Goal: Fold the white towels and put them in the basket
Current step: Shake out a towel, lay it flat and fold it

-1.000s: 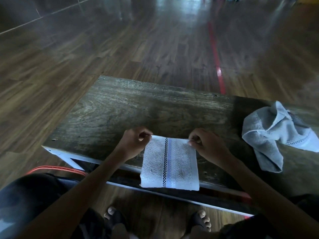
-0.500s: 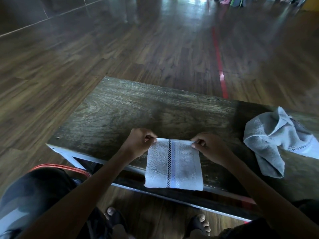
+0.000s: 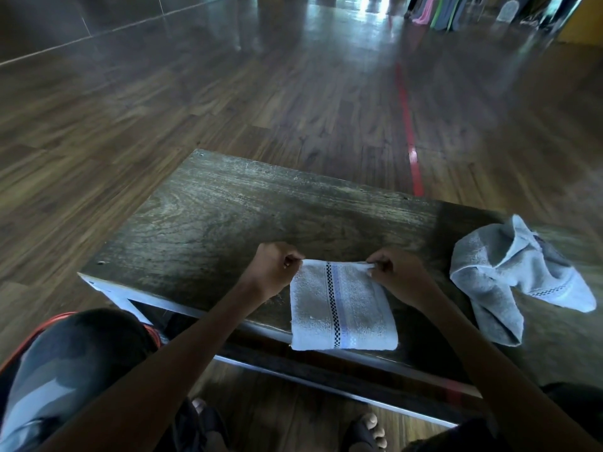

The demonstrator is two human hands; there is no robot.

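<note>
The red-rimmed basket (image 3: 49, 324) is mostly hidden behind the knee (image 3: 71, 363); far background is blurred.

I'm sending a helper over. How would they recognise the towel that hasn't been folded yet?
On the dark wooden table, look toward the right end. The crumpled towel lies there in a loose heap, untouched, unlike the flat folded towel at the near edge, pinched by both hands.
</note>
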